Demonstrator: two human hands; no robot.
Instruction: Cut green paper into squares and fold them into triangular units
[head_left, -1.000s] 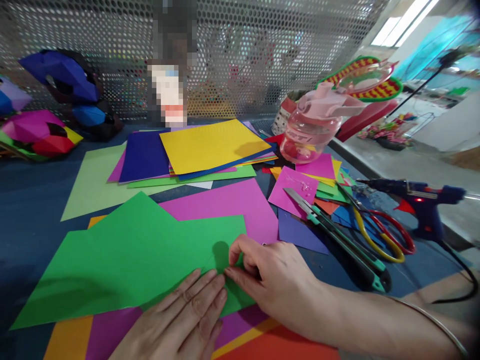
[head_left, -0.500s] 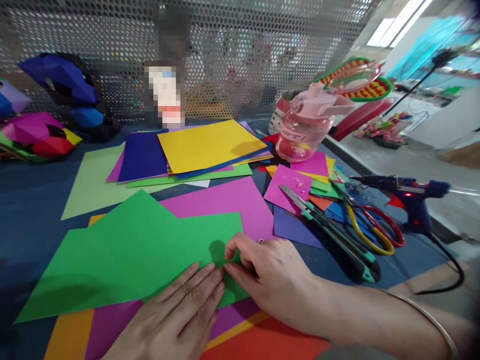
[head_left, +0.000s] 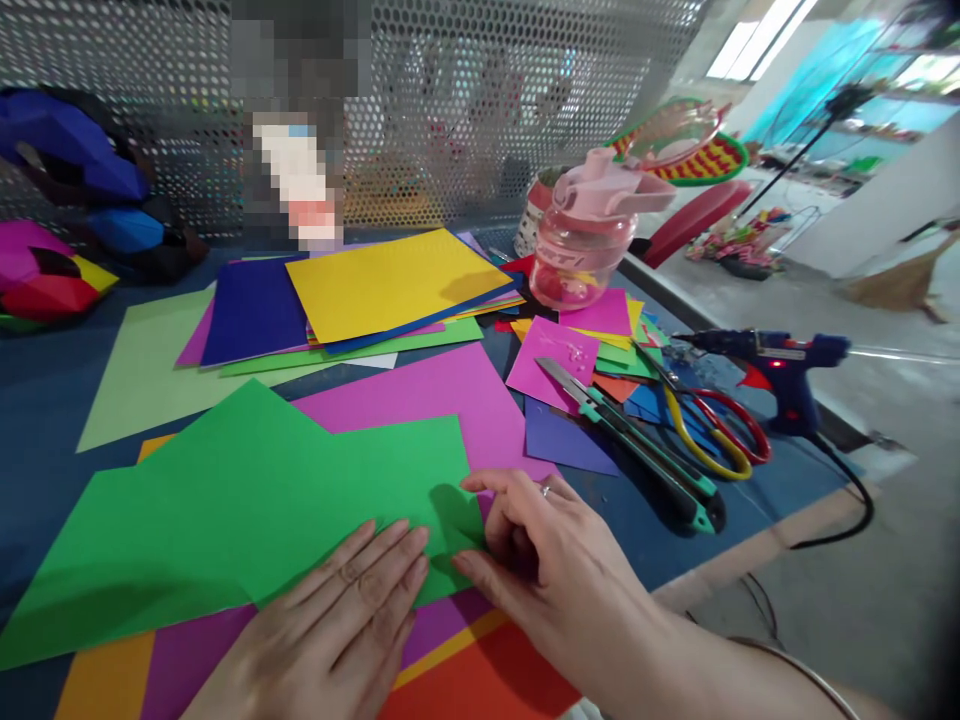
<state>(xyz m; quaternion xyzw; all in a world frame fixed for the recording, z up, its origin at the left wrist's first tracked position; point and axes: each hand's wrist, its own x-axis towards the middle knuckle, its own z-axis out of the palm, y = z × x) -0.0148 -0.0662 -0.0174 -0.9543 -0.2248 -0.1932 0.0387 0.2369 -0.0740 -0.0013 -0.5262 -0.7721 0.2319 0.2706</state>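
Two hands (head_left: 330,615) (head_left: 555,560) sit apart at green paper's (head_left: 270,500) edge.

pink bottle (head_left: 574,255): upright | scissors (head_left: 679,389): beside box cutter (head_left: 642,444) | glue gun (head_left: 799,362): red light | perforated screen (head_left: 450,130): behind

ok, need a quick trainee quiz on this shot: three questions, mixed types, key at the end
1. True or false: the left hand touches the green sheet.

2. Which of these lies nearest the glue gun?
A) the yellow sheet
B) the scissors
C) the drink bottle

3. Fill in: the ring is worn on the ____ hand.

Key:
1. True.
2. B.
3. Right: it shows on the right hand.
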